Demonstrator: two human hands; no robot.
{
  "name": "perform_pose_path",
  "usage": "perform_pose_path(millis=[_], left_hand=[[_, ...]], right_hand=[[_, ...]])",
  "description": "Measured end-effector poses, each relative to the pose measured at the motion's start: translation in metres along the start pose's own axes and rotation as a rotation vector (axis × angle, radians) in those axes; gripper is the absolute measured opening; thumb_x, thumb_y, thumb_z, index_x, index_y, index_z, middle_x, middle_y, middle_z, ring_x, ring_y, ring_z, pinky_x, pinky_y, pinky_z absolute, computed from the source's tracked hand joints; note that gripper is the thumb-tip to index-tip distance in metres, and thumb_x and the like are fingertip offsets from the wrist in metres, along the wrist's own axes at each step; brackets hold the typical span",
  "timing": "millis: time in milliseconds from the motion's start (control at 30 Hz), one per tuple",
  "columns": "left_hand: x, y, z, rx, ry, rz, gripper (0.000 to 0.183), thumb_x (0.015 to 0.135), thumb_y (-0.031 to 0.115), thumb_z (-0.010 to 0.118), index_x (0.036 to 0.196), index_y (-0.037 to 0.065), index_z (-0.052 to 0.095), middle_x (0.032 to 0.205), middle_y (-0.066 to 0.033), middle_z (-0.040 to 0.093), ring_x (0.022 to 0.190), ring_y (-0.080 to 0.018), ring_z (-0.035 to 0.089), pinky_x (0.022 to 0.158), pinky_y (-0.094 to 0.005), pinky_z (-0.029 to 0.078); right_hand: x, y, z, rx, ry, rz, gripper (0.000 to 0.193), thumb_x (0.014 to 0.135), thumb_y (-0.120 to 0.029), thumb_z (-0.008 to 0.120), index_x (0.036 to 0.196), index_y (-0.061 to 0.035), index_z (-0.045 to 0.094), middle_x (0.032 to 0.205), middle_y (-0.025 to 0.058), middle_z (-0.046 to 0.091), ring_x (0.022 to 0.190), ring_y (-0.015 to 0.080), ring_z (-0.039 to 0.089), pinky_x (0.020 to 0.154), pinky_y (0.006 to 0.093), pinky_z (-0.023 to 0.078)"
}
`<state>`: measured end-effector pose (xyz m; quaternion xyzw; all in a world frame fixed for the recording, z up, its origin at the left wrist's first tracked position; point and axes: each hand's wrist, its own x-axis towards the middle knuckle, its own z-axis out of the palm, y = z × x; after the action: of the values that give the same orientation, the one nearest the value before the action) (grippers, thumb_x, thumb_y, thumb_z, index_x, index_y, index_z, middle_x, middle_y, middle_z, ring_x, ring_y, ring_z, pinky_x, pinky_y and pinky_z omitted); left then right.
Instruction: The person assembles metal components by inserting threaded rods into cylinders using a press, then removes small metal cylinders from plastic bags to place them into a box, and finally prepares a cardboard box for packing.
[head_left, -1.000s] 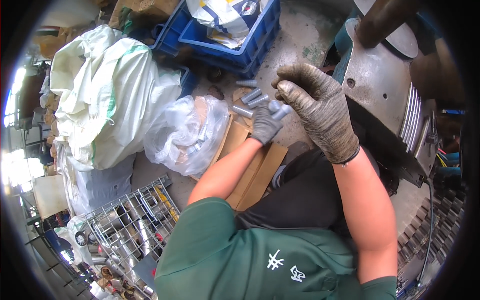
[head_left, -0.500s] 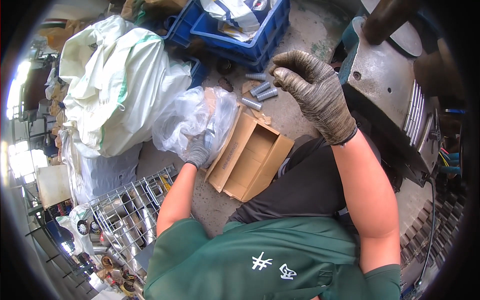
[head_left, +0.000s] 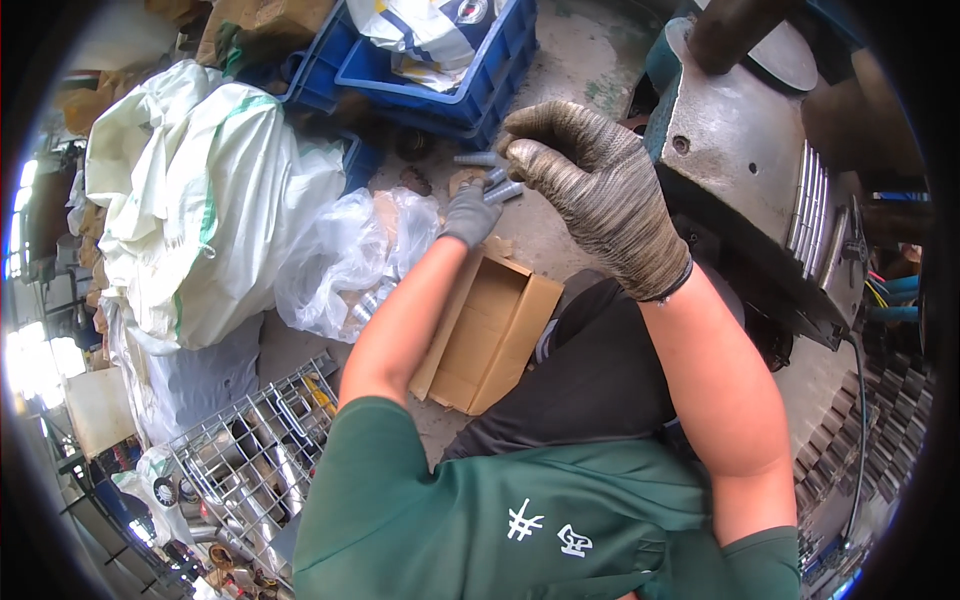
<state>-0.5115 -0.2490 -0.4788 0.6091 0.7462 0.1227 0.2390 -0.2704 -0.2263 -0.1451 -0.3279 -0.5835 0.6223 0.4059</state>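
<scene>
Grey concrete floor (head_left: 590, 60) spreads through a crowded workshop, with a blue crate (head_left: 497, 82) at the top, a big white sack (head_left: 200, 200) at the left and a metal machine (head_left: 740, 155) at the right. On that floor, below the crate, lie a few grey cylinders (head_left: 507, 192). The person's left hand (head_left: 470, 215), in a grey glove, reaches among them with its fingers at the nearest ones; whether it grips any cannot be told. The right hand (head_left: 600, 190), in a stained knit glove, is raised well apart from the left, thumb and fingers curled toward each other; whether the tips meet or hold something cannot be made out. An open cardboard box (head_left: 520, 330) sits beside the person's leg, the left forearm passing over its left side. Next to it is a clear plastic bag (head_left: 320, 255), with a wire basket (head_left: 252, 405) at lower left
</scene>
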Motion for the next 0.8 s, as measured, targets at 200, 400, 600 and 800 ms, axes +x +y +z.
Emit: perform_pose_path(millis=[200, 400, 600, 800], left_hand=[[0.075, 0.082, 0.013, 0.467, -0.449, -0.216, 0.102, 0.081, 0.049, 0.079, 0.16, 0.009, 0.03, 0.163, -0.0186, 0.034, 0.148, -0.0341, 0.038, 0.12, -0.0464, 0.034], [0.086, 0.036, 0.028, 0.507, -0.202, -0.216, 0.103, 0.077, 0.053, 0.081, 0.157, 0.006, 0.035, 0.163, -0.0157, 0.035, 0.152, -0.0326, 0.032, 0.122, -0.0491, 0.03], [0.089, 0.054, 0.011, 0.556, -0.45, -0.148, 0.083, 0.072, 0.035, 0.085, 0.146, 0.01, 0.055, 0.152, -0.0159, 0.05, 0.141, -0.0322, 0.049, 0.112, -0.052, 0.044], [0.078, 0.035, 0.047, 0.592, -0.398, -0.172, 0.053, 0.094, 0.033, 0.063, 0.141, 0.009, 0.062, 0.153, -0.0144, 0.052, 0.14, -0.0353, 0.05, 0.106, -0.0649, 0.043]], right_hand=[[0.001, 0.001, -0.024, -0.109, 0.054, 0.057, 0.023, 0.097, -0.005, 0.068, 0.118, 0.0037, 0.068, 0.106, 0.0085, 0.073, 0.098, 0.0128, 0.068, 0.091, 0.0285, 0.056], [-0.001, -0.001, -0.016, -0.136, 0.012, 0.011, 0.023, 0.096, -0.005, 0.069, 0.117, 0.0019, 0.07, 0.106, 0.0076, 0.073, 0.099, 0.0128, 0.067, 0.092, 0.0283, 0.054], [0.004, 0.001, -0.03, -0.134, 0.044, 0.086, 0.024, 0.096, -0.005, 0.068, 0.118, 0.0021, 0.069, 0.106, 0.0079, 0.073, 0.099, 0.0127, 0.067, 0.093, 0.0283, 0.054], [0.002, 0.0, -0.016, -0.113, -0.028, 0.035, 0.025, 0.096, -0.005, 0.068, 0.12, 0.002, 0.068, 0.106, 0.0073, 0.072, 0.099, 0.012, 0.066, 0.092, 0.0279, 0.054]])
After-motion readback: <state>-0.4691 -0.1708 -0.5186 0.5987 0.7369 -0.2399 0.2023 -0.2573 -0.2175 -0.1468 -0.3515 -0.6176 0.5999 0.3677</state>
